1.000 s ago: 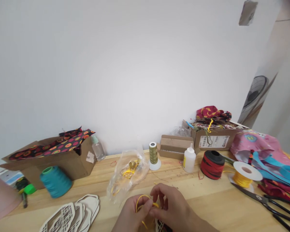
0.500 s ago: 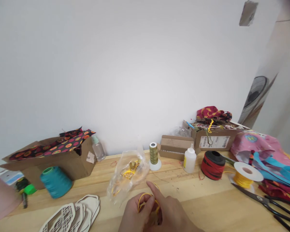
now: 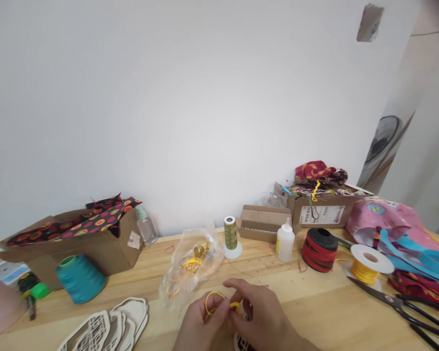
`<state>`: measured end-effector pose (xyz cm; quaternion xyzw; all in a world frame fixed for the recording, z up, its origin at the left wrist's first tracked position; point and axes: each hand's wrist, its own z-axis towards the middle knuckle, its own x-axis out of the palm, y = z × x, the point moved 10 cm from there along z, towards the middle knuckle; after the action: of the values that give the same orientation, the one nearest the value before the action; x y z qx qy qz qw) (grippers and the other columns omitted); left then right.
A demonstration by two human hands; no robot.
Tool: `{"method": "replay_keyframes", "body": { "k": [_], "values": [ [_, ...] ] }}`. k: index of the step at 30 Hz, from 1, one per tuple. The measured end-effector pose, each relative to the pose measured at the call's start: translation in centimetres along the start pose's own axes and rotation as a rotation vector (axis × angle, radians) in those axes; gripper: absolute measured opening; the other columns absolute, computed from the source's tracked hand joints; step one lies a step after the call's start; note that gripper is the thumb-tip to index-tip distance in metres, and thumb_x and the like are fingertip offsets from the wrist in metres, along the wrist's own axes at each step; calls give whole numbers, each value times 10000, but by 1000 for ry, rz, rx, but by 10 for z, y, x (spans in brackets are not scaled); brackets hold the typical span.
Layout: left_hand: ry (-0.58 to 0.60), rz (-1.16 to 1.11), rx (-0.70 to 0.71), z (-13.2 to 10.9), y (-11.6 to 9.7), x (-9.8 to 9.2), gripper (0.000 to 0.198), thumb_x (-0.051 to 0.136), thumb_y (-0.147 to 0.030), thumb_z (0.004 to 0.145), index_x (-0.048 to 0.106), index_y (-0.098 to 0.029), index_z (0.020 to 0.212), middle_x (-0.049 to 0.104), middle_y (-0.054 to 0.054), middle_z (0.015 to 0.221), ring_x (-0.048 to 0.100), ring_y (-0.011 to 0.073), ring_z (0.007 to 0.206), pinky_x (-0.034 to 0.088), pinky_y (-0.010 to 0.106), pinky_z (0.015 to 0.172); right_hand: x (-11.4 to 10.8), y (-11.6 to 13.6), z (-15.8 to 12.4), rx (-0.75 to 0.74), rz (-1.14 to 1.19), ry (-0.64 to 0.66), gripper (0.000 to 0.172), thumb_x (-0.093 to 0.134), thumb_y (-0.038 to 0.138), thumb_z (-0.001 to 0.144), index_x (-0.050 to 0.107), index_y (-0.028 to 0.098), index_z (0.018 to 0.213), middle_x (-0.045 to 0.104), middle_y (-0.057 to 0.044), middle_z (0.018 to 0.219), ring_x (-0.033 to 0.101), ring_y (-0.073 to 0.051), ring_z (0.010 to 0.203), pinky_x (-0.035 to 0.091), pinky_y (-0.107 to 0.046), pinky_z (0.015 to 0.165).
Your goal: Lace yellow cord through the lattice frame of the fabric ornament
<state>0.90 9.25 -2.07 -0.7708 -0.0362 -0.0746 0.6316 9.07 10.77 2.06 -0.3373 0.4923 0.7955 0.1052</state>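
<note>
Both my hands meet at the bottom middle of the head view, over a wooden table (image 3: 314, 312). My left hand (image 3: 199, 326) and my right hand (image 3: 258, 317) each pinch a thin yellow cord (image 3: 214, 300) that arcs in a small loop between them. A dark patterned piece (image 3: 241, 342) peeks out under my right hand. Just beyond my fingers lies a clear plastic bag (image 3: 190, 265) with yellow cord and gold bits inside.
White cut-out pieces (image 3: 106, 326) lie at the left front, near a teal thread cone (image 3: 79, 278) and a fabric-filled carton (image 3: 76, 239). Behind stand an olive spool (image 3: 231, 236), glue bottle (image 3: 285, 241), red spool (image 3: 320, 249), yellow spool (image 3: 368, 265). Scissors (image 3: 398, 302) lie right.
My right index finger, stretched out half a second ago, has curled back onto the cord. The loop is smaller and tighter between my fingers. The view drifted slightly.
</note>
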Motion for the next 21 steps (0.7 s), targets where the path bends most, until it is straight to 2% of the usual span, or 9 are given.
{"method": "replay_keyframes", "body": {
  "k": [4, 9, 15, 21],
  "values": [
    [-17, -7, -10, 4, 7, -7, 312, 634, -424, 565, 521, -136, 520, 472, -42, 476, 377, 86, 474, 275, 203, 481, -9, 6, 0, -35, -46, -28, 297, 527, 144, 620, 589, 273, 880, 647, 32, 748, 522, -108, 564, 362, -194, 545],
    [-14, 76, -24, 6, 9, -15, 345, 643, -450, 536, 509, -136, 493, 409, -59, 446, 321, 78, 459, 230, 203, 469, -9, 7, 1, -51, -85, -21, 175, 558, 180, 635, 599, 260, 786, 630, 31, 709, 511, -114, 585, 342, -200, 549],
    [-33, 161, -76, 3, 8, -17, 363, 629, -481, 533, 498, -149, 469, 376, -81, 387, 262, 62, 403, 166, 205, 430, -9, 9, 1, -86, -77, 1, 183, 579, 168, 629, 589, 246, 793, 614, 33, 691, 497, -104, 580, 339, -192, 555],
    [11, 150, -116, 5, 17, -16, 384, 624, -505, 521, 508, -140, 504, 364, -81, 409, 235, 58, 407, 131, 209, 420, -9, 8, 2, -80, -34, 28, 204, 582, 161, 630, 595, 238, 818, 598, 36, 652, 463, -88, 514, 330, -184, 521]
  ]
}}
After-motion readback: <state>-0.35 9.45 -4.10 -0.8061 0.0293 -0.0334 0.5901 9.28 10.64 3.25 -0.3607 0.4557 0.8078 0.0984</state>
